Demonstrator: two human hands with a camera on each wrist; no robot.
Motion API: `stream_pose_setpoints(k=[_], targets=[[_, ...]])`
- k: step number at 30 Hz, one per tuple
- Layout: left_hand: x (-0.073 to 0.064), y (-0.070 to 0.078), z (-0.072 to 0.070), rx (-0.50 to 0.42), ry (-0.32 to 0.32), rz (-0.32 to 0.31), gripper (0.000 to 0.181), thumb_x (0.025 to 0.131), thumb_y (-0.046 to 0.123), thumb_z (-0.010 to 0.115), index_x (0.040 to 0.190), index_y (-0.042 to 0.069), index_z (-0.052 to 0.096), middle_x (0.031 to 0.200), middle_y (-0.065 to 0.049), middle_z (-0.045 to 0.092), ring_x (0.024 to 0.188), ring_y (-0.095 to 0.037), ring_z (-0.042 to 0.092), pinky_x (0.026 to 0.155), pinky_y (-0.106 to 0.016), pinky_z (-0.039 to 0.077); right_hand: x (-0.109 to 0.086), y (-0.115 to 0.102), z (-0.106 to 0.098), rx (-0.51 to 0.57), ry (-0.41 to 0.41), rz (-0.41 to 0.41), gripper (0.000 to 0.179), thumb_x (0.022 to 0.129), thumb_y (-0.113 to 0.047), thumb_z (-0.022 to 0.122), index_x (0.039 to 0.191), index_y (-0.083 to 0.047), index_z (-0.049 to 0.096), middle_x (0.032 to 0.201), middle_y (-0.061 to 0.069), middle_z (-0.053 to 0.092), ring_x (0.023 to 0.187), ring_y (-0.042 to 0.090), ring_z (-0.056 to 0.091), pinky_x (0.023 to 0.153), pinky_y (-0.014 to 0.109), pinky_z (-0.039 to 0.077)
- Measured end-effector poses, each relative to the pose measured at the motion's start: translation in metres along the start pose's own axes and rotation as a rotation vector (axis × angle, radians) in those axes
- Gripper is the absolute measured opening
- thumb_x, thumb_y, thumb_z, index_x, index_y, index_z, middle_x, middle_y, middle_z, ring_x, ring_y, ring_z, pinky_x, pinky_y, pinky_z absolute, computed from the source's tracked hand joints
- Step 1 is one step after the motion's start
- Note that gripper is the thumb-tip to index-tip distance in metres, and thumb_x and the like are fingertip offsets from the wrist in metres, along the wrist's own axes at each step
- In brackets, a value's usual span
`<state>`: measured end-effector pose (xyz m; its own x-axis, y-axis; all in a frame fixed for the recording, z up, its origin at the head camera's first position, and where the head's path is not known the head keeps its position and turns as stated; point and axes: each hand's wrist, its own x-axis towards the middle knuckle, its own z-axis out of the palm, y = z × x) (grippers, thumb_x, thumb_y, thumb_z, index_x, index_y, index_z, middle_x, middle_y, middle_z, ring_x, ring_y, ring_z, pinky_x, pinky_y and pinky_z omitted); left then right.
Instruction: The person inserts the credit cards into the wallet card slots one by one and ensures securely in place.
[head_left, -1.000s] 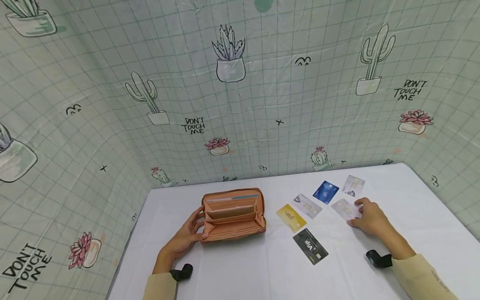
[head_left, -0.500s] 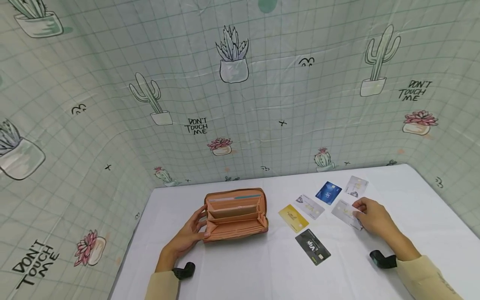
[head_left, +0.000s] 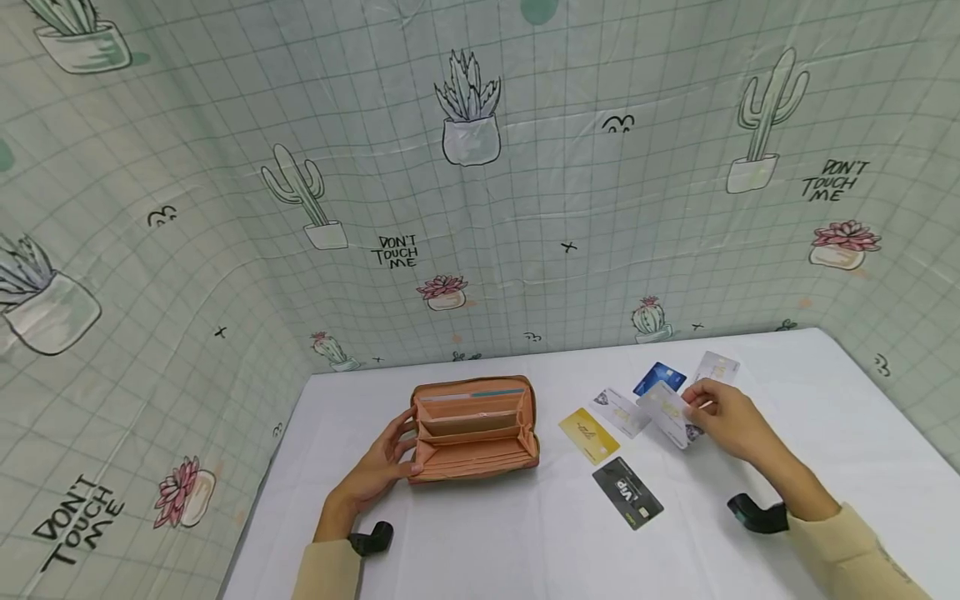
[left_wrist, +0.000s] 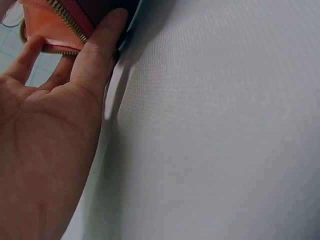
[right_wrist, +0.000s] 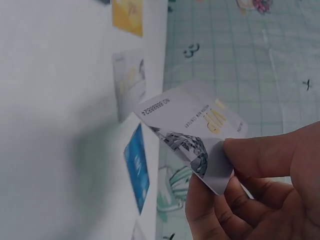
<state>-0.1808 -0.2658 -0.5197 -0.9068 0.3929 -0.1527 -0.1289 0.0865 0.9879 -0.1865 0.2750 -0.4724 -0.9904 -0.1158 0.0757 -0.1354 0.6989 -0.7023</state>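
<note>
A silver-white card (head_left: 670,414) with gold VIP lettering and a diamond picture is pinched between the thumb and fingers of my right hand (head_left: 731,421), raised above the table. In the right wrist view the card (right_wrist: 192,130) is tilted, its printed side showing. My left hand (head_left: 378,467) holds the left edge of a tan zip wallet (head_left: 476,471). The wallet lies spread open, its compartments and card slots showing, with a bluish-edged item in the rear pocket. In the left wrist view, thumb and fingers (left_wrist: 97,60) grip the wallet's zippered edge (left_wrist: 70,22).
On the white table (head_left: 540,550) lie a yellow card (head_left: 588,435), a black VIP card (head_left: 627,492), a blue card (head_left: 660,377) and two more whitish cards, one nearer (head_left: 617,412) and one farther (head_left: 716,367). A cactus-print cloth (head_left: 525,208) hangs behind and at the sides.
My right hand has picked the silver-white card up off the table and moved it left, turning it over the other cards. The left hand stays on the wallet.
</note>
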Motion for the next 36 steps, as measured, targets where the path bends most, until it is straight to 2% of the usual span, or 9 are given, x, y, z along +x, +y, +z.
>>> stream_pose_setpoints(k=[7, 10, 20, 24, 30, 36], targets=[[0.000, -0.001, -0.003, -0.009, -0.012, 0.017, 0.102, 0.094, 0.005, 0.079, 0.170, 0.008, 0.012, 0.166, -0.024, 0.020, 0.146, -0.021, 0.038, 0.107, -0.022, 0.045, 0.008, -0.028, 0.015, 0.058, -0.009, -0.062, 0.009, 0.099, 0.003, 0.065, 0.107, 0.008, 0.065, 0.101, 0.021, 0.070, 0.090, 0.031, 0.067, 0.066, 0.029, 0.053], [0.000, -0.002, -0.003, -0.008, -0.011, 0.016, 0.102, 0.094, 0.007, 0.080, 0.170, 0.008, 0.012, 0.166, -0.023, 0.020, 0.150, -0.025, 0.033, 0.108, -0.021, 0.043, 0.014, -0.041, 0.023, 0.097, -0.019, -0.092, 0.010, 0.099, 0.003, 0.066, 0.108, 0.008, 0.065, 0.102, 0.020, 0.069, 0.091, 0.030, 0.068, 0.067, 0.029, 0.053], [0.001, -0.005, -0.007, 0.003, -0.012, 0.017, 0.102, 0.093, 0.004, 0.079, 0.170, 0.009, 0.012, 0.167, -0.024, 0.019, 0.156, -0.042, 0.022, 0.107, -0.023, 0.044, 0.039, -0.087, 0.061, 0.168, -0.019, -0.161, 0.007, 0.099, 0.005, 0.065, 0.105, 0.003, 0.066, 0.105, 0.019, 0.070, 0.093, 0.031, 0.070, 0.076, 0.040, 0.057], [0.001, -0.005, -0.007, 0.013, -0.005, 0.012, 0.101, 0.094, 0.005, 0.079, 0.170, 0.009, 0.013, 0.167, -0.025, 0.020, 0.156, -0.043, 0.024, 0.107, -0.023, 0.045, 0.052, -0.105, 0.075, 0.204, -0.021, -0.193, 0.010, 0.098, 0.007, 0.065, 0.108, 0.005, 0.066, 0.102, 0.018, 0.069, 0.092, 0.031, 0.070, 0.076, 0.039, 0.057], [0.002, -0.005, -0.007, 0.019, 0.000, 0.010, 0.101, 0.094, 0.003, 0.079, 0.170, 0.009, 0.014, 0.165, -0.024, 0.022, 0.153, -0.037, 0.030, 0.106, -0.023, 0.045, 0.069, -0.127, 0.095, 0.253, -0.040, -0.253, 0.013, 0.097, 0.009, 0.067, 0.110, 0.006, 0.067, 0.102, 0.019, 0.070, 0.090, 0.031, 0.070, 0.074, 0.038, 0.057], [0.003, -0.004, -0.006, 0.023, -0.007, 0.011, 0.100, 0.095, 0.003, 0.078, 0.171, 0.011, 0.013, 0.167, -0.023, 0.021, 0.154, -0.038, 0.028, 0.107, -0.023, 0.044, 0.084, -0.148, 0.112, 0.251, -0.070, -0.280, 0.012, 0.097, 0.006, 0.069, 0.108, 0.003, 0.068, 0.104, 0.017, 0.070, 0.091, 0.029, 0.069, 0.077, 0.040, 0.057]])
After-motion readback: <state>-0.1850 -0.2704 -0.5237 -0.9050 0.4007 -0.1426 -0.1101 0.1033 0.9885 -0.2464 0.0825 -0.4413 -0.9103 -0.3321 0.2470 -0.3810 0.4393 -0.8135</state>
